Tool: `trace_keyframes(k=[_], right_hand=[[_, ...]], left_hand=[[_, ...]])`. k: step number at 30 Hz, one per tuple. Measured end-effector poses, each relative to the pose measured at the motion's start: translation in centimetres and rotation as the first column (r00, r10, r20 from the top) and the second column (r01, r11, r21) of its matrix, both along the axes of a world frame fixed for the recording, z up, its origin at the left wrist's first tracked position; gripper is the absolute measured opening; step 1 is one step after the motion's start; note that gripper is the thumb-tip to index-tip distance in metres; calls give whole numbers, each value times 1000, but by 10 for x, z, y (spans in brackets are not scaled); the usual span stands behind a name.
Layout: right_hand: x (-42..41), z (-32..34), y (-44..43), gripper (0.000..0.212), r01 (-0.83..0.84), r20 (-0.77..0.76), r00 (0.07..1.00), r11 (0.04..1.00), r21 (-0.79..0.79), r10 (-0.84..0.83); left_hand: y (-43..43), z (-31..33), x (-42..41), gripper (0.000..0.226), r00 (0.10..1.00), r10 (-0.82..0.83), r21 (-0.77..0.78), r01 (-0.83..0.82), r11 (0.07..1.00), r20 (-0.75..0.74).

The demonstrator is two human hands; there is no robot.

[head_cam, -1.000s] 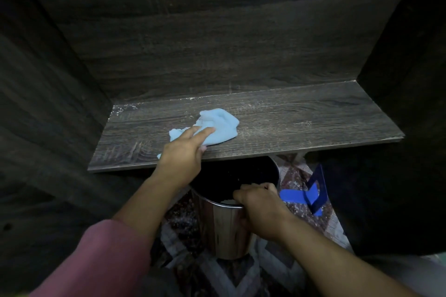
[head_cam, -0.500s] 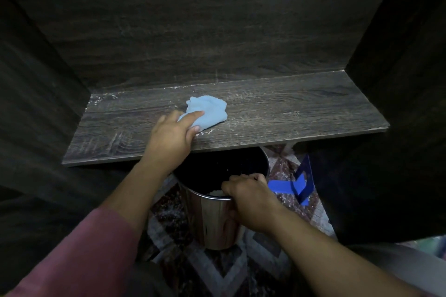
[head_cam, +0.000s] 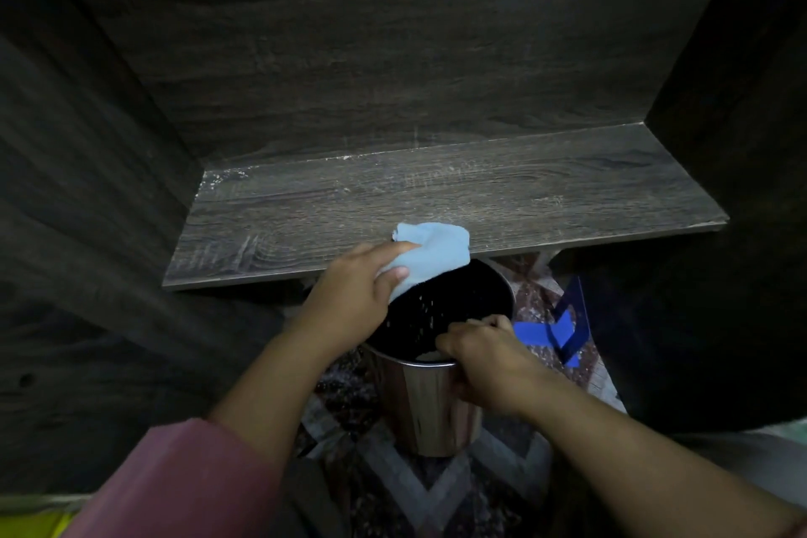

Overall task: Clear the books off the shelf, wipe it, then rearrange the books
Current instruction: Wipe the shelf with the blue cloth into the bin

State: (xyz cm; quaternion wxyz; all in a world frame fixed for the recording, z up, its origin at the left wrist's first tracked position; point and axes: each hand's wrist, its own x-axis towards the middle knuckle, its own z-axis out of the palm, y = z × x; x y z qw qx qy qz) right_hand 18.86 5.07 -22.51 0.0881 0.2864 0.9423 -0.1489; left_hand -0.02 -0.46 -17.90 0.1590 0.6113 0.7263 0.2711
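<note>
Now the left hand (head_cam: 353, 288) grips the blue cloth (head_cam: 432, 253), dragged from the middle of the shelf (head_cam: 524, 197) to its front edge; the right hand (head_cam: 484, 358) grips the rim of the bin (head_cam: 428, 406) just below that edge.

Left hand (head_cam: 349, 297) grips cloth (head_cam: 430, 253) — shelf (head_cam: 546, 205) edge.

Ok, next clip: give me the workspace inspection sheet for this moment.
Surface: shelf bare of books; white specks in its back left corner.
Job's things: blue cloth at the shelf's front edge, overhanging the metal bin; books: nothing seen.
Clutter: blue bookend on the floor, right of the bin.
Hands: left hand grips the cloth; right hand grips the bin's rim below the shelf edge.
Cables: nothing seen.
Surroundings: dark wood panels around the shelf; patterned floor below.
</note>
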Motion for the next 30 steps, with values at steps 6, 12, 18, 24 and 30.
trace_keyframes(k=[6,12,18,24,30], right_hand=[[-1,-3,4,31,-9,6,1000,1000,4,9],[-5,-3,4,31,5,-35,999,1000,22,-5],[-6,-2,1,33,-15,-15,1000,1000,11,15],[-5,2,-1,31,-25,-1,1000,1000,6,25],[-3,1,0,29,-13,-16,1000,1000,12,13]], left_hand=[[2,10,5,39,983,179,196,-181,964,29],[15,-3,-3,40,959,255,118,-241,963,-123],[16,0,7,36,987,-40,-37,35,999,-157],[11,20,-9,35,986,-82,0,83,997,-146],[12,24,-3,37,973,142,134,-119,984,-181]])
